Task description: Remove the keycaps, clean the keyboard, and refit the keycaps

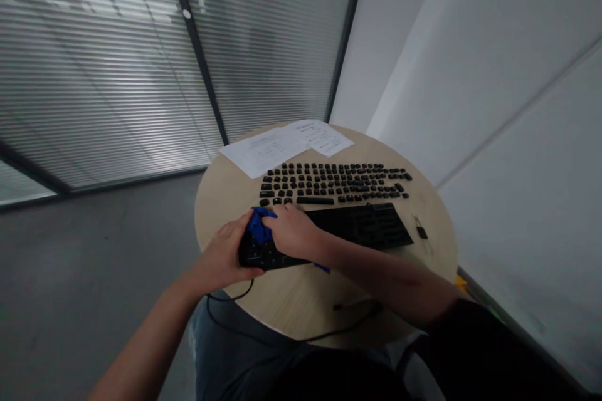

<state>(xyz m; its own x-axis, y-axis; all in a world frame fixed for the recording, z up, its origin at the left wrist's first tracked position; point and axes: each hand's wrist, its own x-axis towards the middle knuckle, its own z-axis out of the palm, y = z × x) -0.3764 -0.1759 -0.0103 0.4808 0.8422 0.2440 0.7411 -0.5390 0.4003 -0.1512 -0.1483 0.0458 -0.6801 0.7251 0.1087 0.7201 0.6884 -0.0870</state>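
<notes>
1. Head view: our right hand (294, 232) seemingly pinches a blue cloth (259, 227) on the left end of the black keyboard (360, 226).
2. Our left hand (227, 257) clasps that end.
3. Keycaps (323, 192) lie beyond.

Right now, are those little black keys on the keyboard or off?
Off: the keys lie in rows on the table, beyond the keyboard.
</notes>
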